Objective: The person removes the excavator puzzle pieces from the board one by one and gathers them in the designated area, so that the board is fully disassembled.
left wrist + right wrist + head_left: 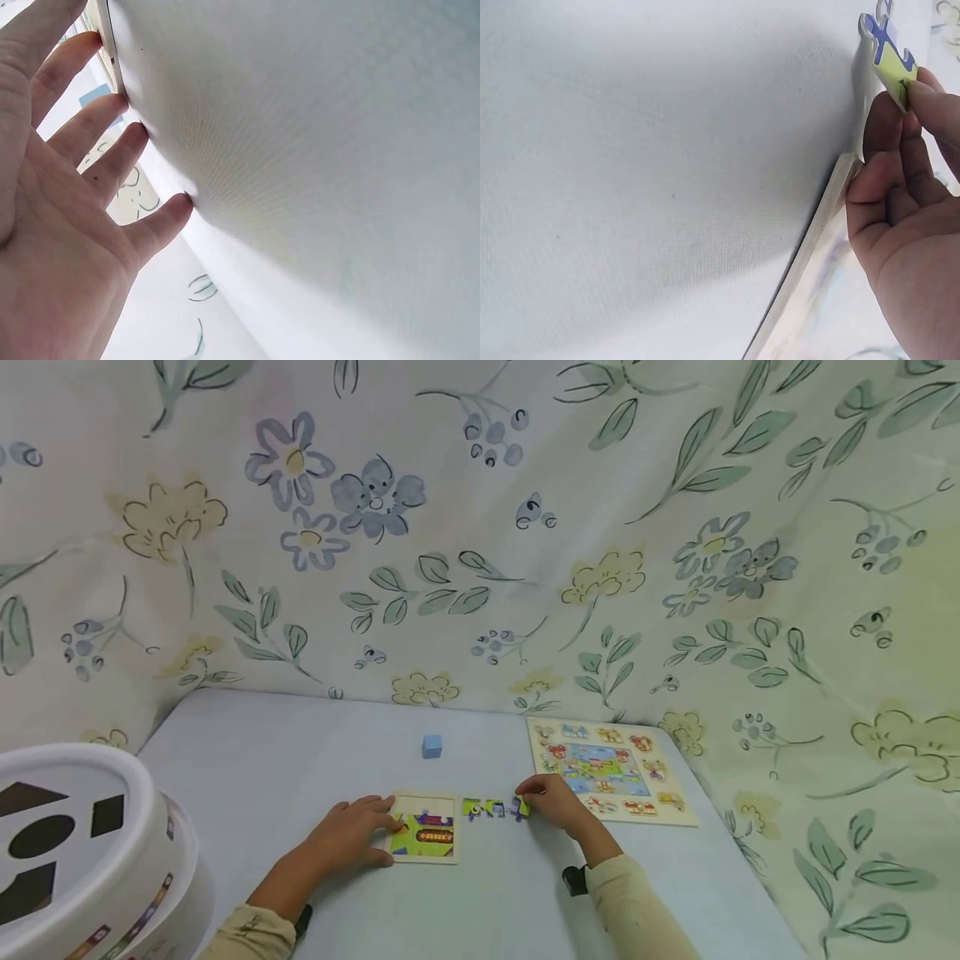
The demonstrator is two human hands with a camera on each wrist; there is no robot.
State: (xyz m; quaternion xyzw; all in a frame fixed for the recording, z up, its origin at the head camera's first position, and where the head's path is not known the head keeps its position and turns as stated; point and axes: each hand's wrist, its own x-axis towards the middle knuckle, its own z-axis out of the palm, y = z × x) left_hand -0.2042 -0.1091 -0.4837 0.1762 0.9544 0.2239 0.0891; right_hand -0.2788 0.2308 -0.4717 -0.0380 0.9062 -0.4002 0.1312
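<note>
A small wooden puzzle tray (425, 860), partly filled with a green and purple picture, lies in front of me. My left hand (354, 833) rests at its left side, fingers spread and fairly straight; the left wrist view shows fingertips at the tray's edge (110, 56) and on the table. Between thumb and fingers my right hand (553, 802) pinches a green and purple jigsaw piece (892, 64). Its tabs point away from the hand in the right wrist view. Two loose jigsaw pieces (471, 808) lie in a row between the tray and that piece.
A larger wooden puzzle board (675, 806) with animal pictures lies just beyond my right hand. Toward the back stands a blue cube (432, 746). At the left is a white round container (127, 810) with shaped holes in its lid. Flowered cloth (450, 543) hangs behind the table.
</note>
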